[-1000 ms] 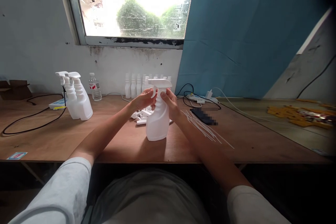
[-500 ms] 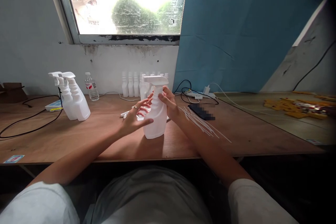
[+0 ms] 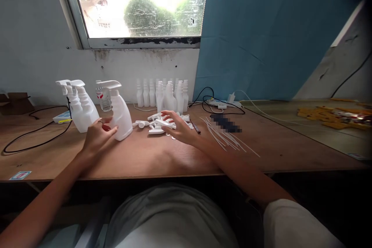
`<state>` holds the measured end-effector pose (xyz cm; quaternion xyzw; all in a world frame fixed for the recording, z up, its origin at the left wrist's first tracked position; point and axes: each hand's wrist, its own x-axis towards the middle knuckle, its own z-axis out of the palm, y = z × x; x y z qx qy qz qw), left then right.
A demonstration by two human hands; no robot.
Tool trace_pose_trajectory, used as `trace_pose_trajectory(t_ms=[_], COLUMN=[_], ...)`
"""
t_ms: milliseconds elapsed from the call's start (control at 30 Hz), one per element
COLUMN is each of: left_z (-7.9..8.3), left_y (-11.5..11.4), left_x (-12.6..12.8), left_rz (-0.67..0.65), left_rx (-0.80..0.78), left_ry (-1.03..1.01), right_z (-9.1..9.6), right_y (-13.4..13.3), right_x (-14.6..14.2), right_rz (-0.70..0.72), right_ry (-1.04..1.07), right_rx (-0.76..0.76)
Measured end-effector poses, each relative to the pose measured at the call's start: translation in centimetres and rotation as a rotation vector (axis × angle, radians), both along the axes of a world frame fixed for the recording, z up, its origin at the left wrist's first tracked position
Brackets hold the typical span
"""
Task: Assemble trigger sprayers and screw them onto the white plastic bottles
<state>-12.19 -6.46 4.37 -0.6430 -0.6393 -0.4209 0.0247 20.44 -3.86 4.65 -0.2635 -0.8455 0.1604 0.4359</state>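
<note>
The left hand [image 3: 99, 133] has its grip clamped low on one spray bottle [image 3: 122, 119], left of the spray-head pile [image 3: 156, 131]; so low a hold could let it tip against the two capped bottles [image 3: 88, 109] farther left. The right hand [image 3: 181, 130] spreads its grip apart over the pile. Behind, perhaps ten bare bottles [image 3: 170, 100] overlap.

- Daylight came through the window [image 3: 142, 15], its glass glaring to pure white near the top.
- The white wall [image 3: 130, 64] around it looked grey and dim.
- Soft shadow lay on the tabletop [image 3: 116, 162] on the near side of the right hand [image 3: 180, 128]; below the table edge it was nearly black.
- Yellow items [image 3: 322, 116] at far right were blurred.
- Coarse pixel blocks covered part of a dark object [image 3: 222, 121].
- The upper right corner faded to black.
</note>
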Motion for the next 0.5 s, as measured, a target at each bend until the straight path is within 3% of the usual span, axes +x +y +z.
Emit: trace_pose_trajectory(t_ms=[233, 400, 500], left_z=[-0.2, -0.2, -0.2], left_y=[3.0, 3.6, 3.3], left_x=[-5.6, -6.9, -7.1], left_rz=[0.237, 0.358, 0.322], left_rx=[0.052, 0.101, 0.092], left_ry=[0.272, 0.371, 0.393], right_z=[-0.2, -1.5, -2.4], right_y=[-3.6, -5.9, -6.6], right_x=[3.1, 5.1, 6.3], right_rz=[-0.118, -0.189, -0.192], right_ry=[0.045, 0.035, 0.057], right_rx=[-0.076, -0.095, -0.07])
